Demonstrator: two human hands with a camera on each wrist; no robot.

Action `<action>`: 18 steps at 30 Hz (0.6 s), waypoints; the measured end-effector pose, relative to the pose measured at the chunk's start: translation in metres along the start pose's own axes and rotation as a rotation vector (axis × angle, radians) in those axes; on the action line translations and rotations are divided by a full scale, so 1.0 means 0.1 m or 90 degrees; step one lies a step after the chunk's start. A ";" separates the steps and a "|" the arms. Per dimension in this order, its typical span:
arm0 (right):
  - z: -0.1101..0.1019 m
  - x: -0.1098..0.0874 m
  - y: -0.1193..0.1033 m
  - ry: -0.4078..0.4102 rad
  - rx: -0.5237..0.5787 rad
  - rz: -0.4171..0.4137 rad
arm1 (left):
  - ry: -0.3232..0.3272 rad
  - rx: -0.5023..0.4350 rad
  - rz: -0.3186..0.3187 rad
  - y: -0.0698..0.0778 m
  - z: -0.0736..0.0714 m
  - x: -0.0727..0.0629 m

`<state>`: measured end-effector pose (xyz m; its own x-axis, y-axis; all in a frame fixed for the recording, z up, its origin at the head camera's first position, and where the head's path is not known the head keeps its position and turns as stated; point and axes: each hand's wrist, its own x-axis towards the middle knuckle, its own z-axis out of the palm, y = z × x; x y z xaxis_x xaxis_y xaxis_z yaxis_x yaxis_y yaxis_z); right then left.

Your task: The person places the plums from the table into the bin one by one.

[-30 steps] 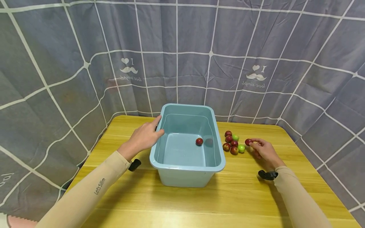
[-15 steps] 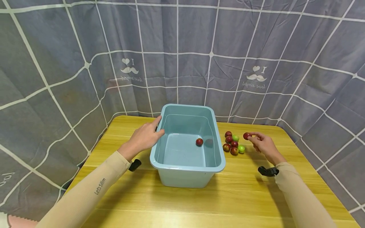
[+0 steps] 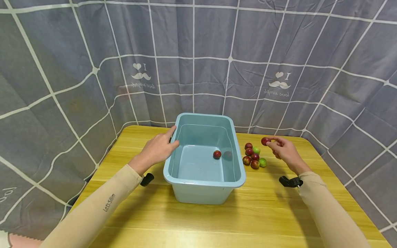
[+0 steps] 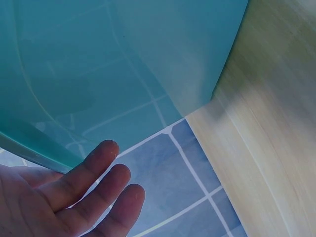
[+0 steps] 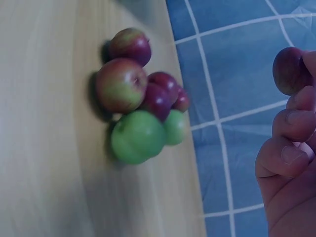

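My right hand (image 3: 287, 151) pinches a dark red plum (image 3: 265, 141) between thumb and fingers, up above the table; this plum (image 5: 289, 71) also shows at the right edge of the right wrist view. Left of that hand, several red plums (image 3: 255, 164) and two green ones (image 5: 138, 137) lie bunched on the wood. A light blue plastic tub (image 3: 203, 184) stands mid-table with one red plum (image 3: 217, 154) on its floor. My left hand (image 3: 157, 148) holds the tub's left rim, thumb over the edge; three loosely bent fingers (image 4: 111, 197) show outside the wall.
The yellow wooden table (image 3: 198, 224) reaches back to a grey curtain (image 3: 211, 79) with white grid lines. The tub's right wall rises between its inside and the bunched plums. A black wrist strap (image 3: 291, 182) shows at the right wrist.
My right hand has lifted the held plum up and away from the table, moving it slightly left and toward the back. The left hand and the tub stay in place.
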<state>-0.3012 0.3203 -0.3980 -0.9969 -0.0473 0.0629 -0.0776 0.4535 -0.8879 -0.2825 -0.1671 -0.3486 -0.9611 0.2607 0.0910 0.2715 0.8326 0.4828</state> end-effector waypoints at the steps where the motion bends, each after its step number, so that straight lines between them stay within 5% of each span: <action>1: 0.00 0.00 -0.02 -0.001 -0.003 -0.007 | -0.001 -0.001 0.000 0.00 0.00 0.00; 18: 0.04 0.04 -0.45 -0.010 -0.002 -0.078 | -0.005 -0.013 0.003 -0.01 0.01 0.00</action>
<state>-0.3015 0.2961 -0.3595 -0.9798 -0.1156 0.1634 -0.1982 0.4458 -0.8729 -0.2830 -0.1674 -0.3495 -0.9594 0.2685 0.0861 0.2747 0.8216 0.4995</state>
